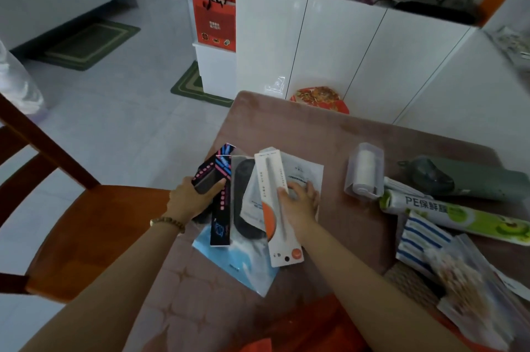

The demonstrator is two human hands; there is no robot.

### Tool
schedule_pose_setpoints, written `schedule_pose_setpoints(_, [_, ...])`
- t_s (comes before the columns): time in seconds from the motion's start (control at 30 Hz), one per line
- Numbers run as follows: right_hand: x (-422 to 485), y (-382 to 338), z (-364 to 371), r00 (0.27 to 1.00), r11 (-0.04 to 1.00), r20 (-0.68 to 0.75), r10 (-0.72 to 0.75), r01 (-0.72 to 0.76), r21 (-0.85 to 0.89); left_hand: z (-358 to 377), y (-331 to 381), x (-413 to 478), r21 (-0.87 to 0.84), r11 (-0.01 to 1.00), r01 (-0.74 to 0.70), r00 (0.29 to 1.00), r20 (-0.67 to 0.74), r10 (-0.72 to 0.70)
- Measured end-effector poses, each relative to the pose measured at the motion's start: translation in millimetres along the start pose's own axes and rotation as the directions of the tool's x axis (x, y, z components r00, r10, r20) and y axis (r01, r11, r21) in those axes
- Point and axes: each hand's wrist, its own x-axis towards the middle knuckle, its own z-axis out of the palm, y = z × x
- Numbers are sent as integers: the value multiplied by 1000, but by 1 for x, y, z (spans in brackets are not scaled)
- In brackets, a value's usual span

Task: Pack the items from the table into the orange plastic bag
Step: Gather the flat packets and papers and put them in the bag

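A pile of flat packets lies at the table's left edge. My left hand (192,198) grips a dark packet with pink dots (205,176) at the pile's left side. My right hand (299,202) rests on a long white and orange packet (271,196), fingers spread over it and the white packet (304,172) beneath. Between them lie a black and blue box (222,208), a grey pouch with a black oval (246,202) and a light blue packet (243,262) at the bottom. An orange plastic bag (301,331) shows at the bottom edge, near me.
On the pink table (286,122) to the right lie a lint roller in a clear case (364,172), a green cling-film box (459,217), a dark green device (464,179), a blue striped cloth (421,239) and a bag of cotton swabs (464,285). A wooden chair (86,222) stands left.
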Motion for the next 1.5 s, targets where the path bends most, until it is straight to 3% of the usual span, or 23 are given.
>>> schedule_pose_setpoints(0.1, [-6, -4, 14, 995, 997, 85, -42, 36, 72, 5, -3, -3, 71, 995, -70, 990, -114, 78])
schedule_pose_setpoints(0.17, [-5, 0, 11, 999, 1000, -34, -7, 8, 28, 4, -6, 0, 0, 998, -61, 993, -105, 61])
schedule_pose_setpoints(0.27, [4, 6, 1, 940, 950, -222, 259, -206, 236, -3, -7, 6, -130, 991, -28, 991, -131, 11])
schedule_pose_setpoints(0.4, [6, -5, -1, 884, 830, -111, 454, -374, 415, -6, 5, 0, -82, 996, -41, 994, -100, 32])
schedule_pose_setpoints(0.5, [0, -9, -1, 918, 795, 96, 385, -383, 470, -5, 10, -3, 97, 995, -33, 998, -46, 38])
schedule_pose_setpoints(0.63, [-9, -8, 13, 976, 887, 137, 170, -211, 410, -6, 13, -10, 367, 915, -167, 986, 62, 155])
schedule_pose_setpoints(0.7, [-12, -10, 16, 972, 893, 214, 93, -176, 413, -6, 18, -18, 276, 928, -249, 968, 103, 229])
schedule_pose_setpoints(0.8, [-16, -10, 27, 930, 813, 354, 99, -281, 510, -4, 21, -26, 34, 955, -296, 943, 172, 286])
schedule_pose_setpoints(0.9, [-15, -13, 42, 898, 714, 420, 133, -381, 587, -6, 16, -31, -209, 961, -184, 949, 218, 229])
schedule_pose_setpoints(1.0, [-11, -13, 44, 889, 744, 429, 163, -396, 538, -10, 9, -38, -342, 933, -108, 944, 259, 204])
schedule_pose_setpoints(1.1, [-15, -9, 30, 893, 796, 432, 125, -350, 493, -13, 5, -49, -434, 897, -79, 932, 288, 221])
schedule_pose_setpoints(1.23, [-32, -19, -4, 909, 805, 417, -8, -241, 542, -20, 17, -72, -630, 776, 22, 895, 359, 266])
schedule_pose_setpoints(1.5, [-127, -66, -121, 929, 765, 278, -245, 9, 644, -65, 106, -210, -667, 695, -269, 849, 177, 498])
